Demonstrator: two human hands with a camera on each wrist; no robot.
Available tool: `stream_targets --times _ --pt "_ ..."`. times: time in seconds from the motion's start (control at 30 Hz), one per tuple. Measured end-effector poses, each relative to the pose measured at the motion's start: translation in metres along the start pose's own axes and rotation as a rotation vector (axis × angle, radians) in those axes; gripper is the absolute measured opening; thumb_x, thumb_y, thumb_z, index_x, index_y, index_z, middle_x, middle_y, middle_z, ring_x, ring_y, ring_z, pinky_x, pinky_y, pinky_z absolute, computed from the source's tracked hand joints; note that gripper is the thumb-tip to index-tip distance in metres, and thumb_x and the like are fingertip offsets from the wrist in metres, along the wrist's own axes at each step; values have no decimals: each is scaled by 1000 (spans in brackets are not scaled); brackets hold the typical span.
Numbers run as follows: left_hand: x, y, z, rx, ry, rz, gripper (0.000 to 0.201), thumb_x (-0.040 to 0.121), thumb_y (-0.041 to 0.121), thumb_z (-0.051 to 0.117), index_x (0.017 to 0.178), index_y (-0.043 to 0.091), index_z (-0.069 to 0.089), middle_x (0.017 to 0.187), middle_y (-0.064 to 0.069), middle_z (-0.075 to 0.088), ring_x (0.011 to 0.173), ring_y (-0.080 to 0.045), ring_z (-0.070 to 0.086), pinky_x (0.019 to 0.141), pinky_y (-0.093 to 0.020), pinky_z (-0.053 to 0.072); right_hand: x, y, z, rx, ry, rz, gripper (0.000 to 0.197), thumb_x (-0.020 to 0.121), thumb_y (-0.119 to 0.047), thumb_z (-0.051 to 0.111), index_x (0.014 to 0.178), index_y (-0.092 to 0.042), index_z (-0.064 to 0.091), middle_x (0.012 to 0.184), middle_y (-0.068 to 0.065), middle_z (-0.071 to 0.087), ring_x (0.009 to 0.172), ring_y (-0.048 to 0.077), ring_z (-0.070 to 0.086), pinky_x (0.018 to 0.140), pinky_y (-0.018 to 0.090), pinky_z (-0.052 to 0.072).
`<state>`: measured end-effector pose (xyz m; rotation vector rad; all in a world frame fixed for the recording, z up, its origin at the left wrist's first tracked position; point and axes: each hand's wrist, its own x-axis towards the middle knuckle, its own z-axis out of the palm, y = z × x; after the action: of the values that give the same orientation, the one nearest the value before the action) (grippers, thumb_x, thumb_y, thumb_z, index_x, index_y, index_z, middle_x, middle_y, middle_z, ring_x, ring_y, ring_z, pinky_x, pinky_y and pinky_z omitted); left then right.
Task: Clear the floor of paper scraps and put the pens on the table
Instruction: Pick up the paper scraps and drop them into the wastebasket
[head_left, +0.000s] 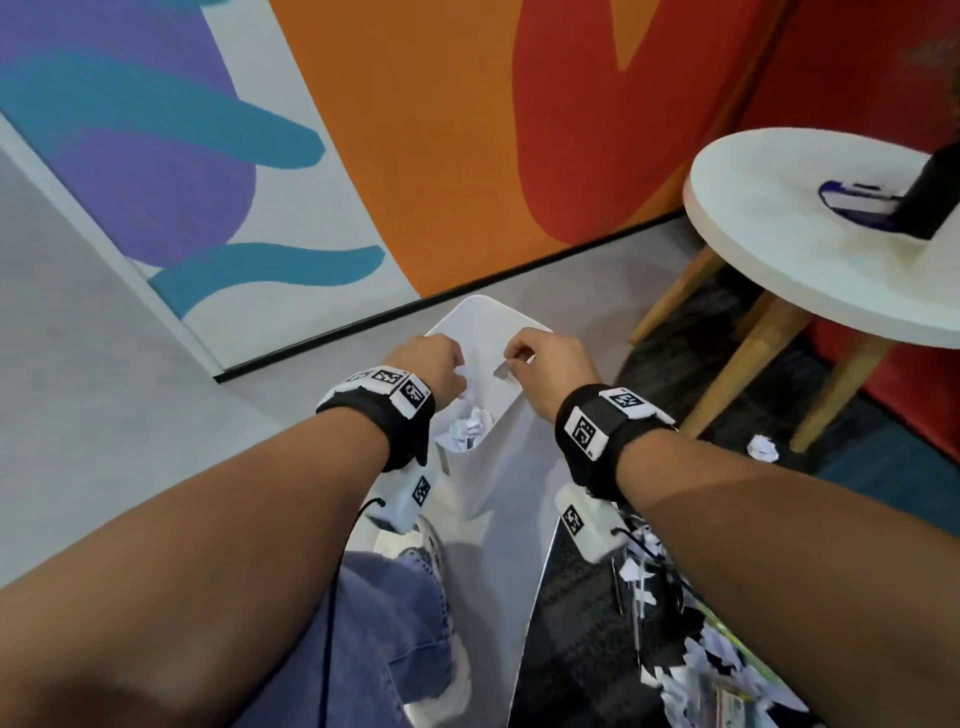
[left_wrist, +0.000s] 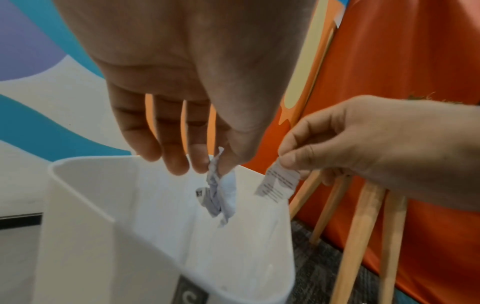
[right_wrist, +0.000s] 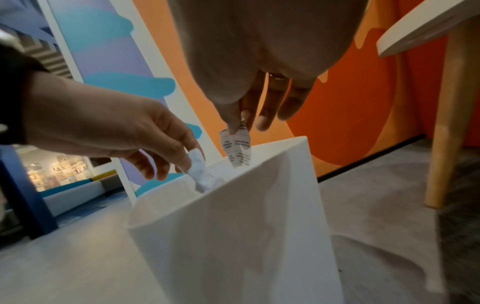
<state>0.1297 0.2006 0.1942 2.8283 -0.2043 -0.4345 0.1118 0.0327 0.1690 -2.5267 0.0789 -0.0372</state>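
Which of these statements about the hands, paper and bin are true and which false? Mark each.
1. The left hand pinches a crumpled paper scrap. True.
2. The right hand is empty. False: it pinches a printed paper strip.
3. Both hands are above the white bin. True.
4. The bin is empty. False: crumpled paper lies inside.
5. Paper scraps lie on the floor. True.

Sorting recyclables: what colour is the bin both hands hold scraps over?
White, plain; the bin shows best in the right wrist view.
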Motion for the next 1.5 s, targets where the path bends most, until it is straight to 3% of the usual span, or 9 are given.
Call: stream_targets --times 0.17,0.33,0.67,0.87,1.0,1.07,1.2,1.37,1.5 --pt "9 -6 6 31 -60 -3 33 87 27 63 119 20 61 117 -5 63 106 -25 60 76 -27 42 1 23 6 -29 -35 13 7 85 -26 64 84 -33 64 85 -10 66 95 18 59 81 32 50" --pt "10 0 7 62 -66 25 32 89 34 60 120 23 59 115 -2 63 103 -24 60 74 -28 42 -4 33 1 -119 -141 -76 20 92 -37 58 106 -31 69 109 -7 70 111 20 54 98 34 40" --pt "-25 98 16 -52 97 367 20 82 30 50 93 31 66 91 4 69 89 -22 63 83 -37 53 -49 98 -28 4 -25 179 17 93 -31 55 102 -22 67 94 2 71 92 25 63 85 36 51" --pt "-29 137 94 58 -208 432 19 87 20 54 100 23 68 103 -1 68 97 -27 63 78 -29 49 -106 178 -19 71 -146 539 12 88 -21 61 84 -20 72 85 7 70 83 26 64 70 27 49" --pt "-21 140 160 76 -448 363 19 86 17 56 99 21 69 105 -2 68 100 -25 63 83 -29 49 -143 233 3 153 -245 748 19 91 -16 55 83 -16 73 98 6 72 96 25 65 91 38 51" --pt "-17 142 190 82 -529 332 19 85 17 55 97 22 69 104 0 69 98 -23 64 84 -29 51 -159 255 14 192 -297 768 21 94 -16 53 106 -14 70 96 9 67 89 26 63 84 34 51" --pt "-10 150 237 59 -608 289 14 83 18 59 91 26 67 102 4 67 96 -19 63 82 -26 50 -186 287 33 53 -435 889 13 84 -29 72 92 -18 70 105 2 70 97 21 65 87 26 52" --pt "-3 158 289 63 -700 265 10 84 20 64 88 28 64 99 5 66 92 -17 63 72 -22 43 -190 309 64 -51 -635 849 33 86 -34 68 114 -14 68 124 6 62 113 26 59 97 32 49" --pt "-1 156 324 50 -715 245 11 82 18 66 84 26 58 95 -1 67 91 -23 64 79 -30 52 -186 320 86 -34 -678 815 35 91 -25 63 125 -15 59 125 9 61 112 28 58 93 33 49"
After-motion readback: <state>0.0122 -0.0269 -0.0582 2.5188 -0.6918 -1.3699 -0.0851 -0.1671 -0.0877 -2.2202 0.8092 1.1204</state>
